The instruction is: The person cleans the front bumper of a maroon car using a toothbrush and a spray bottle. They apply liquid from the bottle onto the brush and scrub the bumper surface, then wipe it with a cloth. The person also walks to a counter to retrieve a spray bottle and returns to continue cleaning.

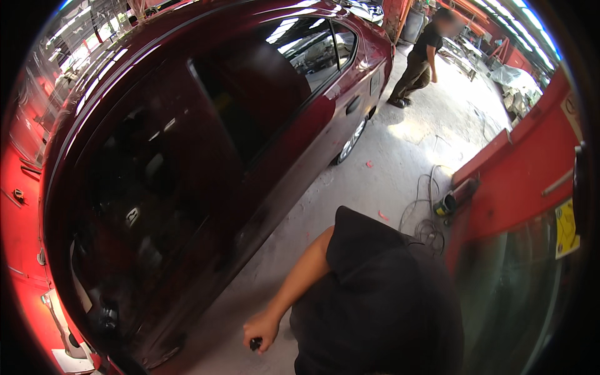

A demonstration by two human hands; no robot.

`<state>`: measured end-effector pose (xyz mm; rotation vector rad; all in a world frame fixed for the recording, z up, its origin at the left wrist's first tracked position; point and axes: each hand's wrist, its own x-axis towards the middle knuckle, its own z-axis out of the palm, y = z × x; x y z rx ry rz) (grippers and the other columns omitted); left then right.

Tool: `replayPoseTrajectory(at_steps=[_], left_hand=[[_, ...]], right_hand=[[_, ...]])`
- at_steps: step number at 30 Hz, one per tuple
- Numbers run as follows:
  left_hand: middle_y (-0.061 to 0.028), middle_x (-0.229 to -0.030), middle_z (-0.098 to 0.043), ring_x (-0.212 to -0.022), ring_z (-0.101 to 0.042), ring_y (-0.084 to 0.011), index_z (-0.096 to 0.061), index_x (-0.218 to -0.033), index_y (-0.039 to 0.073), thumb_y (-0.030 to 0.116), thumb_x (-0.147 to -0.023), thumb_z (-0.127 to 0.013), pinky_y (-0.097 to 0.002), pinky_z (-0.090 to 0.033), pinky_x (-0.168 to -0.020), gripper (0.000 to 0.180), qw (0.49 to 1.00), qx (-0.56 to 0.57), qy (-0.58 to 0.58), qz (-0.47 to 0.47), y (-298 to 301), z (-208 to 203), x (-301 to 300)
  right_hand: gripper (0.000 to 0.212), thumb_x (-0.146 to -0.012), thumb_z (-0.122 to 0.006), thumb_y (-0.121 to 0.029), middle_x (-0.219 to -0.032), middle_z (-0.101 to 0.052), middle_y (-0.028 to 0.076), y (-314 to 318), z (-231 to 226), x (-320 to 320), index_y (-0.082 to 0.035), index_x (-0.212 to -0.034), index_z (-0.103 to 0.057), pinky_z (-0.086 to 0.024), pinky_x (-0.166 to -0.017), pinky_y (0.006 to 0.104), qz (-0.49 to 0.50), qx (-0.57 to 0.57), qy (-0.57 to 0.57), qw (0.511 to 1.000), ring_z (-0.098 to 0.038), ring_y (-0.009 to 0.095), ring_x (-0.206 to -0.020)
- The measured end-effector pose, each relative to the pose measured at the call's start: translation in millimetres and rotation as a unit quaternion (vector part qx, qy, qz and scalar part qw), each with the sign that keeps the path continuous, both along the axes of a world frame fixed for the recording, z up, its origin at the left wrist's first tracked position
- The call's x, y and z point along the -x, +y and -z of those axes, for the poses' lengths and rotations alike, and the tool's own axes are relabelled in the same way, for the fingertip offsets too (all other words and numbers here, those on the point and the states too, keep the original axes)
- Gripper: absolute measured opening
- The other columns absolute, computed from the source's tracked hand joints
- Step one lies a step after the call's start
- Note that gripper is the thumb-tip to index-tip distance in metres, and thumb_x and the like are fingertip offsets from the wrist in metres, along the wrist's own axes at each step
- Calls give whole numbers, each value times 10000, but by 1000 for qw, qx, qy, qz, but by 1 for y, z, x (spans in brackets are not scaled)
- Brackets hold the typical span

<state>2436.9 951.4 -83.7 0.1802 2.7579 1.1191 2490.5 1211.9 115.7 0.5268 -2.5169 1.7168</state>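
Maroon car [206, 181], ten o'clock, looks unfinished: dull grey patches [347, 122] toward one. Our right hand [262, 327], six-thirty, grips small black object [255, 343]; left hand unseen.

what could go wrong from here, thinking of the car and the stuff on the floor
The thin cord or hose looped on the floor might catch a foot. The small black object in the left hand could mark the dark red car if swung against it.
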Motion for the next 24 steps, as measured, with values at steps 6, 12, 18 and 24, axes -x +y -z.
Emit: replayPoseTrajectory(at_steps=[6,12,18,24], left_hand=[[-130,-935,-672,-842,-619,-290,-642,-1253,7,268,-1063,-408,-415,-488,-803,399,990,82,77,84,-287,59,91],[74,-706,-428,-589,-395,-38,-692,-1206,113,322,-1050,-487,-213,-327,-487,332,926,-241,-189,-220,-300,-62,257],[45,-779,-495,-674,-462,-51,-575,-1008,120,367,-1049,-502,-202,-378,-522,261,856,-402,-197,-260,-325,-94,345],[-6,-923,-602,-840,-550,-71,-596,-1136,52,291,-1076,-472,-218,-436,-722,275,876,-377,-172,-247,-412,-123,483]], right_hand=[[341,-890,-739,-378,-748,-683,126,-111,-11,101,-51,-964,-680,-498,-617,374,141,94,-172,970,-649,217,-654],[315,-901,-724,-341,-696,-667,112,-231,-2,227,-37,-907,-642,-483,-604,362,41,54,-179,981,-609,226,-605],[293,-911,-719,-299,-692,-658,118,-340,-22,384,-23,-881,-626,-478,-601,336,-42,93,-235,967,-602,182,-614],[183,-981,-652,-210,-730,-635,27,-502,-6,593,-39,-942,-598,-481,-638,278,-77,188,-202,958,-569,88,-668]])
